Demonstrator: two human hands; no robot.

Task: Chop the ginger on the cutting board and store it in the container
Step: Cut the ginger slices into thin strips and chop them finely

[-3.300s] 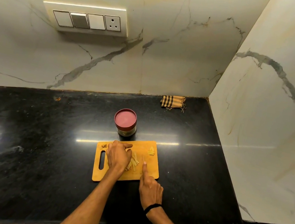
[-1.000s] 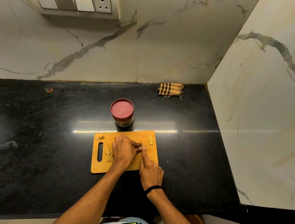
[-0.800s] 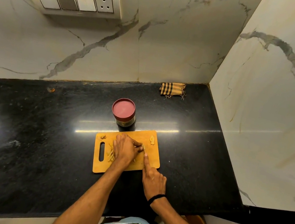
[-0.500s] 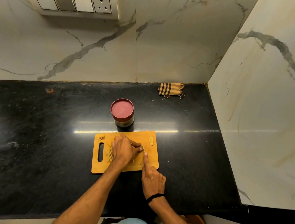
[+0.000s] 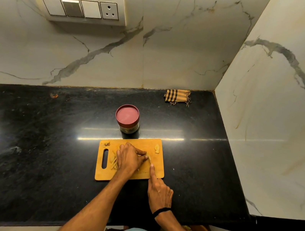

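A wooden cutting board (image 5: 156,173) lies on the black counter. My left hand (image 5: 129,159) sits on its middle, fingers bent over a bunch of ginger strips (image 5: 114,162) that stick out at its left side. My right hand (image 5: 159,192) grips a knife (image 5: 149,159); the forefinger lies along the blade's back, and the tip meets the ginger by my left fingertips. A loose ginger piece (image 5: 157,148) lies at the board's far right corner, scraps (image 5: 106,144) at the far left. The container (image 5: 127,119), its red lid on, stands just behind the board.
A folded checked cloth (image 5: 178,96) lies at the back right of the counter (image 5: 33,135), near the corner of the marble walls. A switch panel (image 5: 79,7) hangs on the back wall. The right wall stands close to the board's right.
My right hand has gone back and forth with the knife beside my left fingers. My left hand has stayed on the ginger. The camera has shifted slightly.
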